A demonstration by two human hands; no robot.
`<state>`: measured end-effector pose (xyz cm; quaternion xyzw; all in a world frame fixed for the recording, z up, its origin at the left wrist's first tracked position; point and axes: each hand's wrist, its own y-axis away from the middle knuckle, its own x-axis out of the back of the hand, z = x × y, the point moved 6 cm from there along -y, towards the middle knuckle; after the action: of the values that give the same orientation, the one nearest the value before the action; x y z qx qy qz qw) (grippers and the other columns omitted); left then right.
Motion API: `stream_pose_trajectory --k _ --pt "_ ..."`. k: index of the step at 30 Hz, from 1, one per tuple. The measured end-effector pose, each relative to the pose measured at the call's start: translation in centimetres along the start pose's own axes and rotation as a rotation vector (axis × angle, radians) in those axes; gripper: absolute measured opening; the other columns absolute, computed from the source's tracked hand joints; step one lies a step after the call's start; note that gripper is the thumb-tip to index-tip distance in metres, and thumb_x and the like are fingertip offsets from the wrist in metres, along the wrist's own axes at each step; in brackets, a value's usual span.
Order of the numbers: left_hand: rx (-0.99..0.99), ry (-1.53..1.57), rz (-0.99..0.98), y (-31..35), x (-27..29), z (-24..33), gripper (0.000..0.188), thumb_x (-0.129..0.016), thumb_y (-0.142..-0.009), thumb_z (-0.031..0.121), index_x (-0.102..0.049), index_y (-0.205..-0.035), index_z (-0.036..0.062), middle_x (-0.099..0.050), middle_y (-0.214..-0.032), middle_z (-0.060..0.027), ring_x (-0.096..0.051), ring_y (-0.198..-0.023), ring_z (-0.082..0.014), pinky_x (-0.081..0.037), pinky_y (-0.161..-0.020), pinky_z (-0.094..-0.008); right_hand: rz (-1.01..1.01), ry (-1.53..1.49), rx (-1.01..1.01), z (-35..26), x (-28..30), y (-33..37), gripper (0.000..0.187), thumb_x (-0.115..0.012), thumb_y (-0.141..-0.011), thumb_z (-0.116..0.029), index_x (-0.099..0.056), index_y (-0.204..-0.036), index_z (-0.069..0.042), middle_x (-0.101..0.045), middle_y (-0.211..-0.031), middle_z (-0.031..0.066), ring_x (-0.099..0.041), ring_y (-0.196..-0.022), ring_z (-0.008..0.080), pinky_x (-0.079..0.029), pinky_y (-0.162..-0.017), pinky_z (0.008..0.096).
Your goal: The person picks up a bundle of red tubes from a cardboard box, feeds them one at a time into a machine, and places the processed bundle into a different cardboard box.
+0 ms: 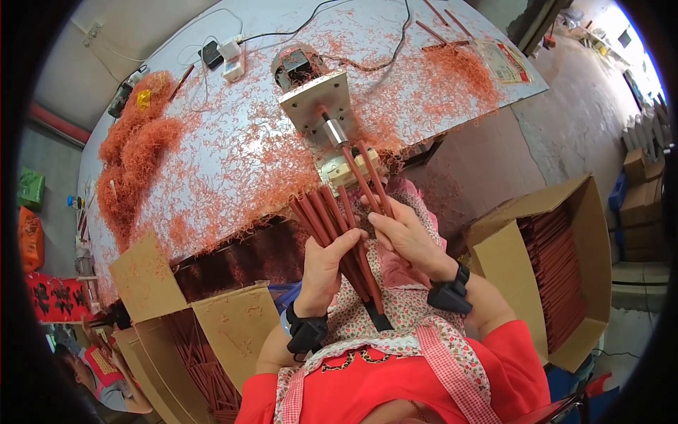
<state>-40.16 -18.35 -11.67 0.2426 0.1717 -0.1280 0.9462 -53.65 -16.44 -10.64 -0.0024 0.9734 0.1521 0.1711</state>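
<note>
My left hand point(325, 265) is closed around a bundle of thin red-brown sticks point(314, 212), which fan out at their far ends and run down over my apron. Close beside it, my right hand point(408, 233) grips two more red-brown sticks point(366, 177) between thumb and fingers. One of these reaches up to the silver metal chuck point(335, 132), and its tip appears to meet the chuck's mouth. The other stick's tip lies just right of the chuck. Behind stands a motor point(298, 65) with a square metal plate point(318, 99). My right fingertips are partly hidden.
Orange-red curly shavings point(145, 152) cover much of the white table point(219, 134) and heap at its left. Open cardboard boxes with sticks stand at right point(600, 247) and lower left point(236, 318). Cables and a power adapter point(232, 60) lie at the back. Another person point(113, 374) sits far left.
</note>
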Motion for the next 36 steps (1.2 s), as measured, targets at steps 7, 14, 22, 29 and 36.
stream_pose_trajectory --k 7,14,22,29,36 --pt "-0.12 0.027 -0.006 -2.2 -1.5 1.5 0.019 -0.062 -0.086 0.013 -0.059 -0.101 0.0013 -0.065 -0.085 -0.0059 -0.062 -0.073 -0.0133 -0.05 -0.066 -0.0269 -0.004 -0.047 -0.044 0.7 -0.4 1.1 0.032 -0.045 -0.094 -0.012 -0.045 -0.124 -0.001 -0.047 -0.064 -0.0033 -0.041 -0.049 0.0035 -0.034 -0.046 0.0187" --pt "-0.018 0.125 -0.066 -2.3 -2.3 -0.1 0.019 -0.059 -0.089 0.017 -0.057 -0.1 0.002 -0.063 -0.087 -0.0056 -0.062 -0.075 -0.0145 -0.05 -0.069 -0.029 0.084 -0.008 0.103 1.0 0.4 1.6 0.031 -0.048 -0.093 -0.01 -0.043 -0.122 -0.001 -0.056 -0.076 0.0007 -0.045 -0.053 0.0035 -0.039 -0.049 0.018" --pt "0.134 0.201 -0.155 0.6 -1.0 -4.0 0.017 -0.059 -0.086 0.012 -0.059 -0.1 0.0017 -0.065 -0.09 -0.0055 -0.062 -0.081 -0.0149 -0.049 -0.074 -0.0282 0.058 -0.067 0.072 0.3 0.5 0.6 0.033 -0.05 -0.092 -0.011 -0.044 -0.123 -0.002 -0.053 -0.077 -0.0015 -0.043 -0.054 0.0025 -0.036 -0.048 0.0177" --pt "0.018 0.019 -0.045 0.4 -0.5 -0.4 0.021 -0.064 -0.084 0.009 -0.062 -0.103 0.0001 -0.066 -0.093 -0.0065 -0.063 -0.081 -0.0136 -0.049 -0.077 -0.0272 0.098 0.024 -0.013 1.3 1.2 1.4 0.031 -0.052 -0.091 -0.011 -0.047 -0.12 -0.002 -0.052 -0.07 -0.002 -0.042 -0.053 0.0019 -0.035 -0.046 0.018" --pt "-0.18 0.006 0.041 -1.9 -0.9 1.6 0.019 -0.063 -0.085 0.008 -0.061 -0.103 0.0002 -0.067 -0.092 -0.0065 -0.063 -0.082 -0.0134 -0.05 -0.076 -0.0273 0.059 0.03 0.002 1.3 0.9 0.4 0.028 -0.052 -0.09 -0.01 -0.05 -0.117 -0.002 -0.052 -0.064 -0.0023 -0.042 -0.049 0.0028 -0.035 -0.044 0.019"
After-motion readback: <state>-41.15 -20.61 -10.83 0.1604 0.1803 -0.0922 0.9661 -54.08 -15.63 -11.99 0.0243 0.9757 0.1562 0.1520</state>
